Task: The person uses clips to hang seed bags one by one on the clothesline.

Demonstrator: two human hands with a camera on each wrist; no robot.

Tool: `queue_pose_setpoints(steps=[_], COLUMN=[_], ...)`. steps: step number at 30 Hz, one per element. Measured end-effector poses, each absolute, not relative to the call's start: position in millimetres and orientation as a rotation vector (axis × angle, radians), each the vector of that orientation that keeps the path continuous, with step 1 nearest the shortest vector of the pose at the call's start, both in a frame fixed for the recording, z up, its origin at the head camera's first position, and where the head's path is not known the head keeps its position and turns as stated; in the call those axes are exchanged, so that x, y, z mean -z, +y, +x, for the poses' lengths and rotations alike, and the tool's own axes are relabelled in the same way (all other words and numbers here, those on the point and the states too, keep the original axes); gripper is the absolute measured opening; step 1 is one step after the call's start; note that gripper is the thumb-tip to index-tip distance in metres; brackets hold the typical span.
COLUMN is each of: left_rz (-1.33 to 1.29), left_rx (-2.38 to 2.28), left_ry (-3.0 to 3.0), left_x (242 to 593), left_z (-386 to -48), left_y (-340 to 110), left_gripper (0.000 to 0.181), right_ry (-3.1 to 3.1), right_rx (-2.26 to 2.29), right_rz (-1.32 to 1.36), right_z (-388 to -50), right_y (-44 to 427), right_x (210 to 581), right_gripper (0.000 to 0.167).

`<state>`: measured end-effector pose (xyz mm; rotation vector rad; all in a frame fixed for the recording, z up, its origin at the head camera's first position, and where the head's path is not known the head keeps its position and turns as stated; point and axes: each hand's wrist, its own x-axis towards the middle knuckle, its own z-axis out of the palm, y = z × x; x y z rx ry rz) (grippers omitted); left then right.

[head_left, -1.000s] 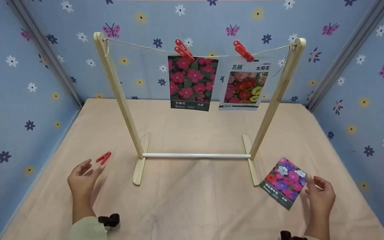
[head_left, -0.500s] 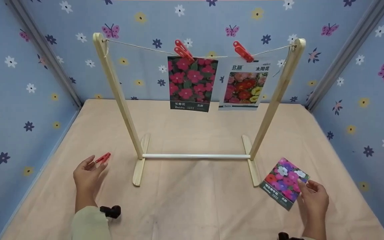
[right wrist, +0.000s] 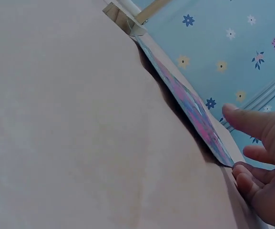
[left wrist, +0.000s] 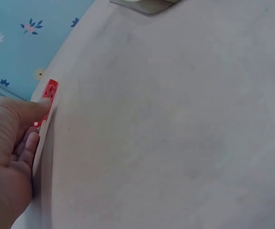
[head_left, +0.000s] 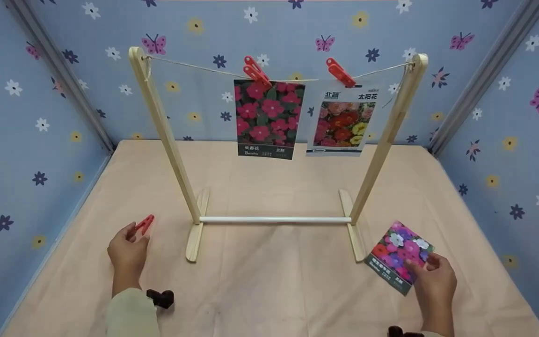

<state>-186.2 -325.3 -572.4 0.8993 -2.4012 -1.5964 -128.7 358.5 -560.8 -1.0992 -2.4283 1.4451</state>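
My left hand point(head_left: 127, 252) is at the small red plastic clothes peg point(head_left: 148, 221), which lies on the pale peach tablecloth point(head_left: 269, 281) left of the stand. My thumb and forefinger are apart at the ends of its handles, the forefinger touching one of them; whether the thumb presses on it too I cannot tell. A pale green sleeve point(head_left: 131, 313) covers that forearm, with a black fitting point(head_left: 162, 298) beside the wrist.

My right hand point(head_left: 435, 281) is at the rectangular seed packet printed with pink, purple, red and white flowers point(head_left: 395, 252), which lies aslant on the cloth. My fingertips touch its near edge, and my thumb is raised over it, well apart from the fingers. The packet's left corner is near the right-hand wooden foot point(head_left: 353, 241).

Between my hands stands the frame: two pale wooden posts point(head_left: 165, 135), a white round rod point(head_left: 274, 219) joining them low down, and a thin cream string point(head_left: 194, 66) across the top. From it hang a dark packet with magenta flowers point(head_left: 269, 117) and, to its right, a white-bordered packet with red and yellow flowers point(head_left: 342, 124), each under a red peg. Behind is a blue wall with flowers and butterflies point(head_left: 288, 47)
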Motion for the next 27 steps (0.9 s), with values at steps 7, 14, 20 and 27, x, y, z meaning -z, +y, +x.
queue_pose_setpoints(steps=[7,14,20,27], left_rz=[0.885,0.966,0.974,0.995], left_rx=[1.496,1.514,1.414,1.370], left_ry=[-2.380,-2.347,-2.348,-2.363], left_x=[576,577,578,579], left_z=[-187,-190,-194,-198], left_y=[-322,-317,-312,-309], left_gripper=[0.050,0.058,0.046,0.045], right_ry=[-2.438,-2.461,-2.493,-2.537], right_rx=[-1.426,-1.419,-1.383,-1.376], right_rz=[-1.119,-1.061,-1.018,-0.923], right_z=[-130,-130,-129,-128], right_y=[357,360,361,364], right_x=[566,568,569,566], right_gripper=[0.073,0.059,0.049,0.046])
